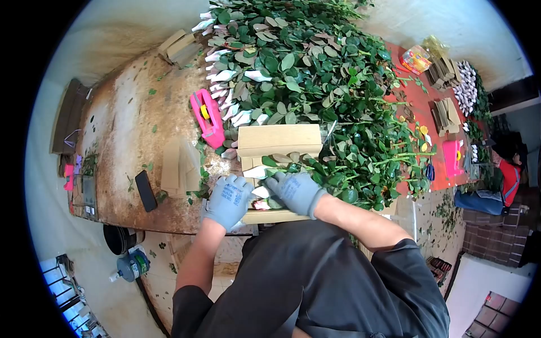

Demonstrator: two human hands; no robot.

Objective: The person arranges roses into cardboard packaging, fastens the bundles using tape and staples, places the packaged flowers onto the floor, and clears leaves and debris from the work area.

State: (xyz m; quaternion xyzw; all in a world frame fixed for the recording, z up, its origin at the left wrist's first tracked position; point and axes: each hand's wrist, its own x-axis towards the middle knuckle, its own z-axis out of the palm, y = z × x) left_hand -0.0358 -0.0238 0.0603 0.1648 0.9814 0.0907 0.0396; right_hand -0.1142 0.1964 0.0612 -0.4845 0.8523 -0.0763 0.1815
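Note:
In the head view, both my hands wear grey gloves with blue print. Between them, an opened cardboard wrapper (279, 138) lies at the table's front edge, holding several roses whose heads are in white sleeves. One white-sleeved rose head (256, 172) points left, and a pinkish-red one (261, 205) shows below it. My left hand (228, 197) is closed at the wrapper's left edge, beside the rose heads; whatever is under its curled fingers is hidden. From the right, my right hand (296, 193) reaches across the leafy stems, its fingers closed around them just behind the heads.
A large pile of leafy roses (304, 73) covers the table behind the wrapper. Left of it are a pink tape dispenser (207, 118), folded cardboard (180, 168) and a black phone (145, 190). Another pink dispenser (451, 158) stands on the red surface at right. A person (501, 180) is beyond.

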